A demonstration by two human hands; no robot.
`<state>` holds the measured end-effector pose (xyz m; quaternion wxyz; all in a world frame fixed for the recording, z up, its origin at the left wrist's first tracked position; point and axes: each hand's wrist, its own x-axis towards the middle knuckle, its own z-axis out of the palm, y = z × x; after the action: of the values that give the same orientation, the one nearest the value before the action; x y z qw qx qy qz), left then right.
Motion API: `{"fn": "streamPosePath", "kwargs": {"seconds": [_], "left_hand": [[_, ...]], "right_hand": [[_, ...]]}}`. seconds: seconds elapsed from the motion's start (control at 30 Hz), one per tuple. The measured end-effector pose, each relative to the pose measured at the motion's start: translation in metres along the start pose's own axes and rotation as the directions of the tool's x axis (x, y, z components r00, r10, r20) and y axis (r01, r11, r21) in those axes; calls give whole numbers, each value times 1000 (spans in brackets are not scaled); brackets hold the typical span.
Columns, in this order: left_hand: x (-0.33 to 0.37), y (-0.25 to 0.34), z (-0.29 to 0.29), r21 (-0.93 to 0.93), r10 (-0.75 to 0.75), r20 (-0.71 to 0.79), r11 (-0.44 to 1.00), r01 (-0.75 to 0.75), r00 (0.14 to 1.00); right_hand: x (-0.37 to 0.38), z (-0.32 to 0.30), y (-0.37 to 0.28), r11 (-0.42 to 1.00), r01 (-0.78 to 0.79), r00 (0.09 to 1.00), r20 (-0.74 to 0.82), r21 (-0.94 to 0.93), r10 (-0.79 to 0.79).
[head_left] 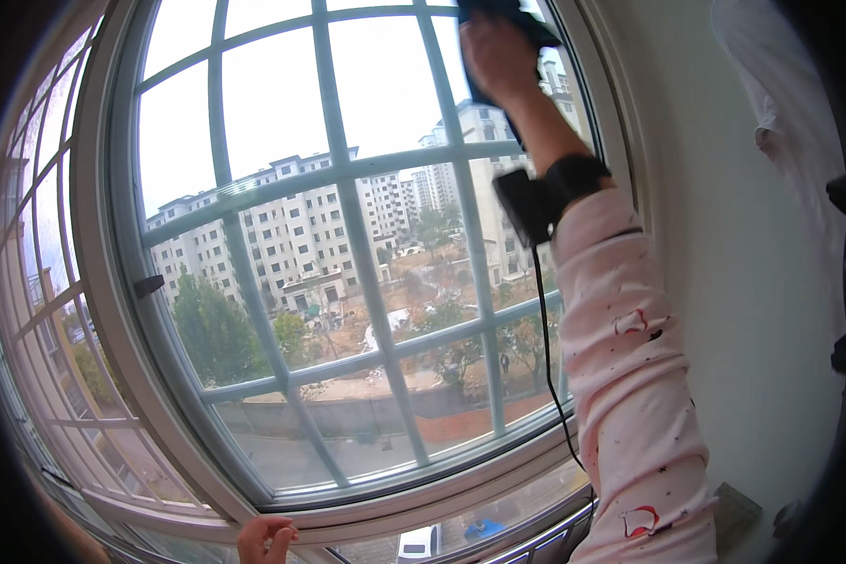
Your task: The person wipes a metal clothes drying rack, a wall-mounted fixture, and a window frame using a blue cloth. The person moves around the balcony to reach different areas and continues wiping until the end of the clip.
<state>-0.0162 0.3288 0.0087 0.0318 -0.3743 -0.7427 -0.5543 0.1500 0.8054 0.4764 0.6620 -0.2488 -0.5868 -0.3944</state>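
Note:
High at the upper right of the window, my right hand (501,58) is closed on a dark cloth (482,92) and holds it against the glass. The cloth hangs partly below the fingers, and its top is cut off by the picture's edge. A black band with a small dark box (524,207) sits on my right wrist, and a black cable (546,348) runs down from it. At the bottom, my left hand (267,540) has its fingers bent over the lower rail of the window frame (348,512); its palm is mostly out of sight.
Pale green bars (348,202) cross the window in a grid. A dark latch (148,285) juts from the left frame. Further left stands another barred window (66,282). On the right are a pale wall (724,282) and hanging white fabric (794,103). Apartment buildings (291,221) show outside.

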Motion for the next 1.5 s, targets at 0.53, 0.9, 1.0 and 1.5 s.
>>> {"fn": "streamPosePath", "kwargs": {"seconds": [0.53, 0.9, 1.0, 1.5], "left_hand": [[19, -9, 38, 88, 51, -202, 996, -34, 978], [-3, -18, 28, 77, -100, -417, 987, 144, 904], [-4, -24, 17, 69, -33, -476, 995, 75, 879], [12, -3, -1, 125, 17, -513, 991, 55, 858]], "right_hand": [[115, 14, -31, 925, 329, 944, -108, 190, -313], [92, 52, 183, 900, -434, 901, -24, -49, 433], [95, 56, 195, 853, -508, 861, 29, 120, 508], [206, 106, 117, 837, 547, 771, -401, 16, -495]]}}
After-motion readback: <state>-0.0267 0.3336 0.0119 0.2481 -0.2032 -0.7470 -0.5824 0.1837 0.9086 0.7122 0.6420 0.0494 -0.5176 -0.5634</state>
